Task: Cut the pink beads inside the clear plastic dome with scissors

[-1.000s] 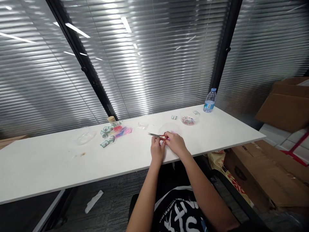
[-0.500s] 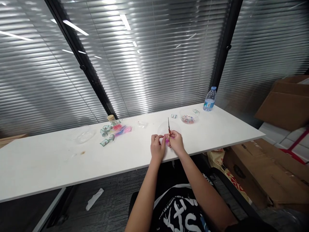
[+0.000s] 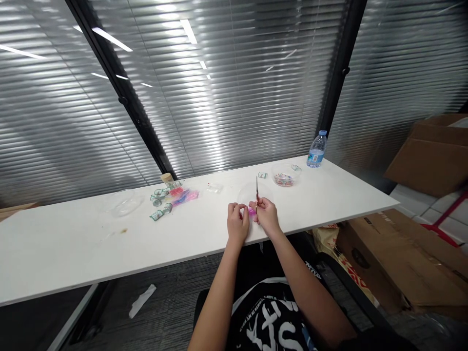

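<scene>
My right hand is closed round small red-handled scissors, their blades pointing away from me. My left hand sits close beside it, fingers pinched on a small pink piece held between both hands. Both hands hover over the white table near its front edge. Just behind them stands a clear plastic dish.
A pile of coloured rolls and pink packets lies to the left, beside a clear bowl. A bowl of coloured bits and a water bottle stand at the back right. Cardboard boxes fill the floor on the right.
The scissors have swung from pointing left to pointing away from me, and my hands have drawn together on the pink piece.
</scene>
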The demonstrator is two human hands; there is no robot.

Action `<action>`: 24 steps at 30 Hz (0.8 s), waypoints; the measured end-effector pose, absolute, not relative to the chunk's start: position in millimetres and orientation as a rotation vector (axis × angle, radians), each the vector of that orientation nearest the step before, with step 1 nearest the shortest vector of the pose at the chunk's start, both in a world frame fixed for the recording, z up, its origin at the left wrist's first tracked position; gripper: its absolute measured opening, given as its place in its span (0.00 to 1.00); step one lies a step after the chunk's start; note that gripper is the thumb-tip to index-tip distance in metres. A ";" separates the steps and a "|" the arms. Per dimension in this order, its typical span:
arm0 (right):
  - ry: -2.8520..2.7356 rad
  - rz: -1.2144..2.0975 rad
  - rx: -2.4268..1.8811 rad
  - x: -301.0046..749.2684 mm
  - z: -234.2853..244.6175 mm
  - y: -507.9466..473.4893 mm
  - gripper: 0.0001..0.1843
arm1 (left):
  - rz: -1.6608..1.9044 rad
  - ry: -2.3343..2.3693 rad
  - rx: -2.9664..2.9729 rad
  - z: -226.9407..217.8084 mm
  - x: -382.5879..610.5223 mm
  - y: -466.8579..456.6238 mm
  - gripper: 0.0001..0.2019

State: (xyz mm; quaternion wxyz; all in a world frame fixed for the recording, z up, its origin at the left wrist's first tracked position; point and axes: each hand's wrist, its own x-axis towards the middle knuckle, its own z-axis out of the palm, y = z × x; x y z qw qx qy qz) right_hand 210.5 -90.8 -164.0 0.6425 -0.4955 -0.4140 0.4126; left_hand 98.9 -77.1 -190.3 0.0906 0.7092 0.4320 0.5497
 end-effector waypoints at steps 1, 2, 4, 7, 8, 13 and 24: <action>-0.951 0.920 -1.139 213.2 -161.5 -94.0 0.19 | 1.637 1.288 2.103 -190.1 98.9 -77.2 0.05; -0.962 0.916 -1.139 216.6 -159.3 -98.5 0.20 | 1.640 1.293 2.096 -189.9 98.9 -77.2 0.05; -0.984 0.998 -1.109 224.9 -157.5 -111.1 0.22 | 1.645 1.304 2.080 -189.7 99.1 -77.1 0.05; -1.044 1.281 -1.051 236.7 -164.1 -133.6 0.24 | 1.644 1.310 2.062 -189.3 99.4 -76.3 0.05; -1.070 1.356 -1.054 239.4 -168.4 -140.0 0.25 | 1.643 1.309 2.058 -189.2 99.4 -75.9 0.05; -1.153 1.486 -1.164 237.7 -187.5 -150.8 0.26 | 1.638 1.300 2.037 -188.9 98.3 -74.8 0.05; -1.138 1.479 -1.213 227.0 -192.3 -143.2 0.24 | 1.625 1.283 1.991 -188.6 96.3 -74.5 0.05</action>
